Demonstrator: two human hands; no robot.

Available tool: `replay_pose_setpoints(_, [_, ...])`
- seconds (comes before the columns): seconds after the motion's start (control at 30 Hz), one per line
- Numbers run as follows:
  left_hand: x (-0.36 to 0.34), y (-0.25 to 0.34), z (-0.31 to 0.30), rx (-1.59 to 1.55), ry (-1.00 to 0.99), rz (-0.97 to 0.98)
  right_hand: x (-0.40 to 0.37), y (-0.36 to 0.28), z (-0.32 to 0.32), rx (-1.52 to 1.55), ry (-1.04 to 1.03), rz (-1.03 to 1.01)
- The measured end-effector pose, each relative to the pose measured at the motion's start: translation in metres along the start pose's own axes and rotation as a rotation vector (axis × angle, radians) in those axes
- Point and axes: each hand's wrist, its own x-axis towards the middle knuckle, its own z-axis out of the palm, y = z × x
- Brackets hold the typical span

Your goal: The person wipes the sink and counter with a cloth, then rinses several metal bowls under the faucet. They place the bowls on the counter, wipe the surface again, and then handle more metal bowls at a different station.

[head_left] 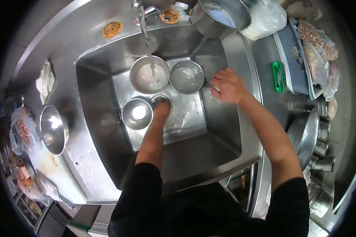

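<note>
From my seat, the biggest thing in view is the sink (pixel 201 158), let into a steel table (pixel 77 170). A large pot (pixel 205 27) with sudsy water stands at its far right corner, and a steel basin (pixel 53 130) sits off to the left. On the sink floor I have three bowls: the far left bowl (pixel 134 79), with cloudy water, directly under the running tap (pixel 138 14); the far right bowl (pixel 186 64), just beside it and also holding water; and the near bowl (pixel 128 118), closer to me, its inside lost in glare. I judge the step in hand to be wet work on the sink floor. The left hand (pixel 161 107) is down there, just right of the near bowl, at a small dark round thing; its fingers are hidden, so I can't tell whether its grip is wide, narrow or holding anything. The right hand (pixel 227 85) hangs by the sink's right side, near the far right bowl, fingers apart, grip wide and holding nothing. As I judge it, the next move calls for clearance between the left wrist and the filled rims, since a knock could spill them. Smallest, a green brush (pixel 278 77) lies out right.
</note>
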Motion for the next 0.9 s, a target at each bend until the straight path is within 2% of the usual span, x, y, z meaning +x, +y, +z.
replay_pose_setpoints(0.03, [-0.005, 0.03, -0.055, -0.014, -0.245, -0.171, 0.001, -0.001, 0.0, -0.006, -0.017, 0.002])
replay_pose_setpoints(0.07, [-0.007, 0.033, -0.067, 0.182, -0.243, -0.069, 0.001, -0.001, 0.0, -0.003, -0.027, 0.007])
replay_pose_setpoints(0.13, [0.002, 0.028, -0.064, 0.28, -0.065, 0.006, 0.001, 0.002, -0.001, -0.011, -0.039, 0.016])
replay_pose_setpoints(0.17, [-0.002, 0.031, -0.059, 0.196, -0.03, -0.151, 0.002, 0.002, 0.001, -0.009, -0.039, 0.016])
replay_pose_setpoints(0.2, [-0.002, 0.028, -0.05, 0.19, -0.034, -0.153, 0.002, 0.001, 0.003, -0.001, -0.038, 0.015])
replay_pose_setpoints(0.27, [-0.006, 0.013, -0.031, 0.271, -0.099, -0.037, 0.004, 0.0, 0.002, 0.012, -0.039, 0.014])
replay_pose_setpoints(0.3, [-0.007, 0.018, -0.038, 0.17, -0.094, -0.112, 0.005, 0.0, 0.002, 0.018, -0.031, 0.015])
replay_pose_setpoints(0.4, [-0.011, 0.012, -0.035, 0.118, -0.057, -0.123, 0.006, 0.0, 0.005, 0.033, -0.009, 0.007])
replay_pose_setpoints(0.47, [-0.004, 0.004, -0.029, 0.038, -0.106, -0.201, 0.006, -0.001, 0.004, 0.021, -0.025, 0.011])
replay_pose_setpoints(0.57, [-0.002, 0.008, -0.049, 0.085, -0.251, -0.138, 0.007, -0.002, 0.001, -0.013, -0.044, 0.023])
replay_pose_setpoints(0.6, [-0.002, 0.009, -0.044, 0.086, -0.249, -0.138, 0.007, -0.002, 0.001, -0.026, -0.049, 0.027])
replay_pose_setpoints(0.67, [-0.005, 0.009, -0.029, 0.169, -0.052, -0.214, 0.007, -0.002, 0.001, -0.018, -0.048, 0.03])
replay_pose_setpoints(0.7, [-0.008, 0.009, -0.032, 0.17, -0.054, -0.216, 0.007, -0.002, 0.002, -0.009, -0.049, 0.034])
replay_pose_setpoints(0.9, [-0.013, 0.004, -0.047, 0.104, -0.155, -0.034, 0.006, 0.0, 0.002, -0.008, -0.025, 0.021])
